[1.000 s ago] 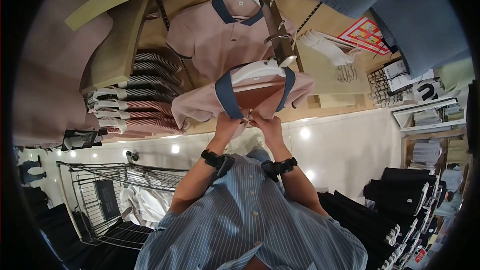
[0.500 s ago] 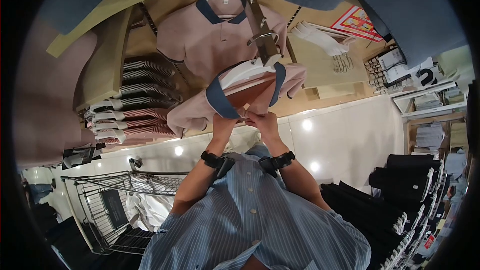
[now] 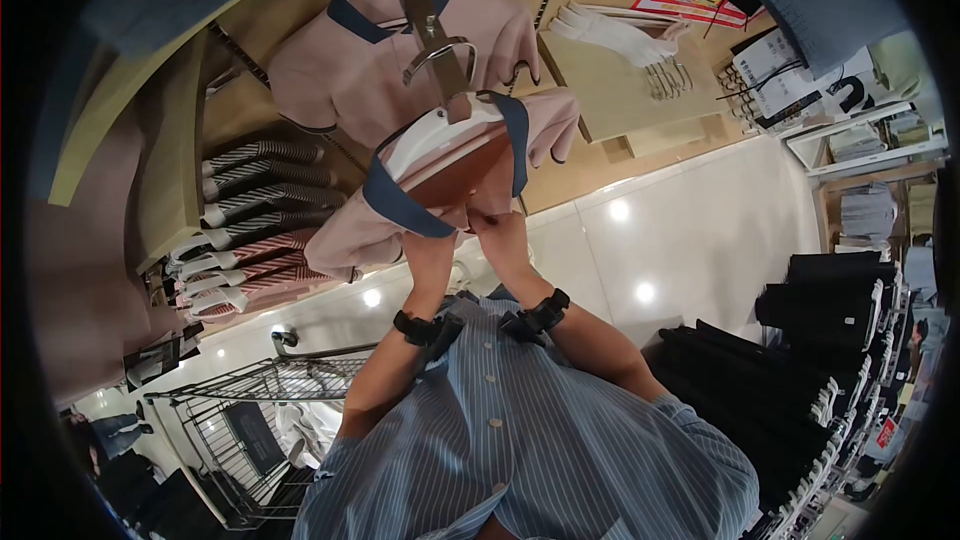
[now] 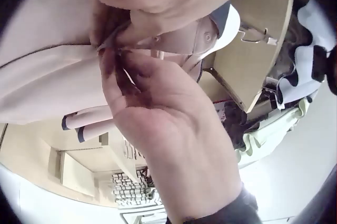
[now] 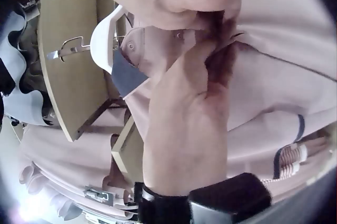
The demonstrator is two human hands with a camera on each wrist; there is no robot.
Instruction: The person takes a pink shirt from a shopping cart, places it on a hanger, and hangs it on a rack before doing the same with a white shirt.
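In front of me a pink polo shirt (image 3: 455, 178) with a navy collar (image 3: 392, 202) hangs on a white hanger (image 3: 420, 137). Both hands meet at its front placket, just under the collar opening. My left hand (image 3: 430, 258) pinches the placket fabric, and the left wrist view shows its curled fingers from above. Opposite it, my right hand (image 3: 500, 240) pinches the same strip, thumb and fingertips close against the left ones. A button (image 4: 157, 38) shows on the placket near the fingers, and another button (image 4: 208, 37) nearer the collar. The collar hides the fingertips in the head view.
A metal rail (image 3: 425, 30) holds the hanger; another pink polo (image 3: 375, 75) hangs behind. Striped shirts (image 3: 265, 200) are stacked at left. A wire shopping cart (image 3: 235, 440) stands at lower left, racks of dark garments (image 3: 740, 400) at right. White empty hangers (image 3: 620, 35) lie on a shelf.
The head view has swung, so shirt, rail and hands appear farther left and the shirt more tilted. Both hands stay at the placket, now partly hidden behind the collar.
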